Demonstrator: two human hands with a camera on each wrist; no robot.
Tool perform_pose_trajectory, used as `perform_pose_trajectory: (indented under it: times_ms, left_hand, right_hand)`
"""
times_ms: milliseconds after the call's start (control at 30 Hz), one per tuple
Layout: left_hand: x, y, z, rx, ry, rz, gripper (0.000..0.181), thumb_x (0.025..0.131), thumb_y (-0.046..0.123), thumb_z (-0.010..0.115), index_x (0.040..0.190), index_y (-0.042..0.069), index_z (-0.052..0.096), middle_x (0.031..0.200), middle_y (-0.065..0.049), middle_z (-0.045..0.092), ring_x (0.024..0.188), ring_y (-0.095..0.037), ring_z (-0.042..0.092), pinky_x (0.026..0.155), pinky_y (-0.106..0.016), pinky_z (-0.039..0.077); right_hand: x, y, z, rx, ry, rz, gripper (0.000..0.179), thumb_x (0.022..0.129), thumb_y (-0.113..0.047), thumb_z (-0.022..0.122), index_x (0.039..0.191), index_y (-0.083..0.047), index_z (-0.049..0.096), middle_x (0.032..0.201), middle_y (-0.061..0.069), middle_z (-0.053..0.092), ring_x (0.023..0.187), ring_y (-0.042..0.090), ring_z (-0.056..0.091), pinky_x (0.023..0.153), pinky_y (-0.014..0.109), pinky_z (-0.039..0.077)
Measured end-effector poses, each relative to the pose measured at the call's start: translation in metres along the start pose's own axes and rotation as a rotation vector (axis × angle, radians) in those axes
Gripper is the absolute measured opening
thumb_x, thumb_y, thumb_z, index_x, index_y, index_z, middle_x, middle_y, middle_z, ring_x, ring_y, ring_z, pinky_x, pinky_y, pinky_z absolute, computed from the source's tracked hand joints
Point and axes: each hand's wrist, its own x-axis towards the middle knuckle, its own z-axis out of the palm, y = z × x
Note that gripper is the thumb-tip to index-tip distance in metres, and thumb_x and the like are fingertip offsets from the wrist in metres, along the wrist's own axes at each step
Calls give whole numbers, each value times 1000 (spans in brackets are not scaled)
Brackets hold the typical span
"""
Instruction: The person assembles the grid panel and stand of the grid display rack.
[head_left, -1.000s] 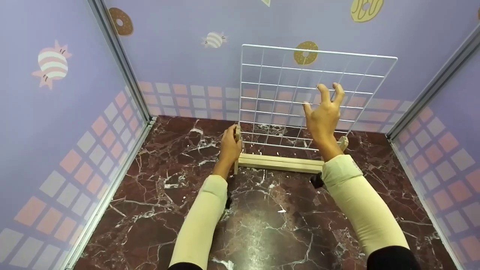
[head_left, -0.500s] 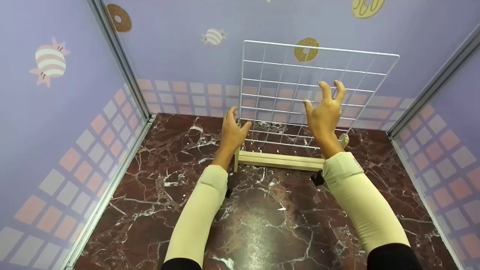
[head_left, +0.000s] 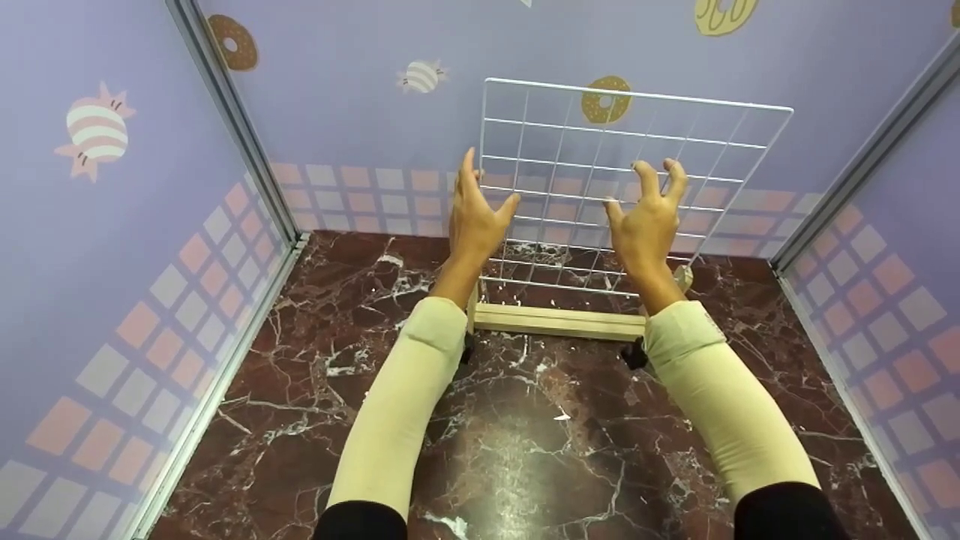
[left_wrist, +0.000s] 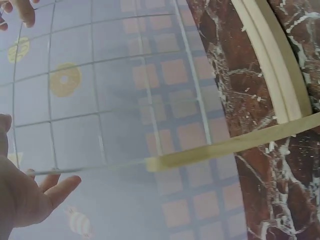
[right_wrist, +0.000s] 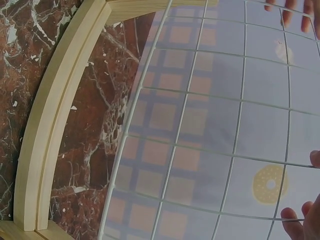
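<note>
A white wire grid panel [head_left: 637, 95] stands leaning in a pale wooden frame, whose crossbar [head_left: 559, 321] lies low in front of it. My left hand [head_left: 476, 217] is at the panel's left edge, thumb spread away from the fingers. In the left wrist view, the fingers [left_wrist: 62, 192] of that hand lie right at the edge wire, above the end of the wooden side post [left_wrist: 225, 147]. My right hand [head_left: 647, 232] is in front of the panel's right half, its fingers loosely bent and spread, overlapping the wires. Its palm covers part of the grid in the head view.
Behind the panel rises a purple wall [head_left: 337, 112] with sweets and tile prints. Side walls [head_left: 112, 247] close in left and right. Small white scraps [head_left: 562, 416] dot the dark red marbled floor [head_left: 510, 457]. A second wooden post [head_left: 684, 277] shows beside the right wrist.
My left hand has let go of the wooden post's top and moved up along the panel's left edge, its fingers opening. The right hand and the panel have hardly moved.
</note>
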Motion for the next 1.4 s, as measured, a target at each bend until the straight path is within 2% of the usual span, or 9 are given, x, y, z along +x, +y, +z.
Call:
perform_pose_trajectory:
  times_ms: [100, 167, 300, 567, 800, 1033, 1133, 1300, 1400]
  left_hand:
    - [2, 7, 4, 17, 2, -27, 100, 88, 29, 78, 163, 21, 13, 149, -8, 52, 108, -26, 66, 72, -34, 58]
    - [3, 10, 6, 33, 6, -49, 102, 88, 29, 78, 164, 23, 9, 146, -6, 54, 92, -25, 66, 63, -31, 56]
    - [3, 12, 10, 53, 23, -79, 105, 88, 29, 79, 164, 26, 7, 139, -5, 59, 80, -21, 64, 60, -28, 54]
    - [4, 9, 12, 96, 51, -83, 93, 92, 33, 75, 162, 23, 15, 125, -5, 67, 83, -22, 67, 67, -32, 56]
    - [5, 5, 11, 87, 29, -85, 85, 95, 29, 71, 161, 16, 19, 121, -8, 68, 82, -25, 69, 71, -34, 58]
    - [6, 5, 12, 77, 28, -80, 85, 95, 28, 71, 160, 15, 19, 119, -8, 68, 85, -26, 69, 73, -34, 58]
    - [6, 5, 12, 63, 22, -79, 85, 94, 27, 71, 160, 16, 19, 119, -9, 68, 85, -25, 68, 72, -34, 57]
    - [6, 5, 11, 61, 12, -83, 86, 95, 26, 71, 161, 16, 18, 120, -8, 68, 77, -23, 66, 67, -33, 56]
    - [7, 4, 10, 63, 9, -83, 86, 95, 26, 71, 161, 14, 17, 120, -9, 68, 78, -24, 66, 68, -35, 56]
  right_hand:
    - [-1, 0, 1, -4, -10, -3, 57, 82, -18, 84, 133, -20, 58, 157, 9, 33, 89, 42, 63, 81, 51, 60]
    - [-2, -1, 1, -9, -16, -5, 57, 83, -19, 84, 133, -20, 58, 157, 9, 33, 88, 42, 63, 80, 51, 60]
    - [-3, -1, 3, -20, -18, -13, 57, 83, -21, 84, 133, -20, 58, 157, 9, 34, 84, 42, 64, 77, 51, 61]
    - [-5, 0, 4, -48, -11, -31, 58, 81, -18, 85, 133, -19, 59, 155, 10, 36, 88, 45, 65, 79, 54, 60]
    - [-7, 0, 4, -48, -50, -25, 58, 83, -18, 83, 135, -19, 58, 156, 10, 34, 81, 40, 62, 73, 50, 59]
    - [-9, 2, -1, -56, -70, -46, 60, 84, -18, 80, 139, -21, 55, 160, 10, 31, 90, 43, 63, 76, 50, 59]
    - [-12, 5, -5, -38, -73, -67, 63, 87, -18, 77, 144, -22, 51, 164, 12, 26, 100, 42, 63, 75, 47, 59]
    - [-17, 14, -14, 8, 21, -125, 62, 88, -15, 74, 145, -14, 48, 161, 19, 31, 91, 36, 62, 66, 43, 57]
    - [-15, 21, -21, 43, 115, -131, 58, 88, -15, 72, 141, -8, 50, 153, 21, 38, 104, 34, 60, 82, 41, 59]
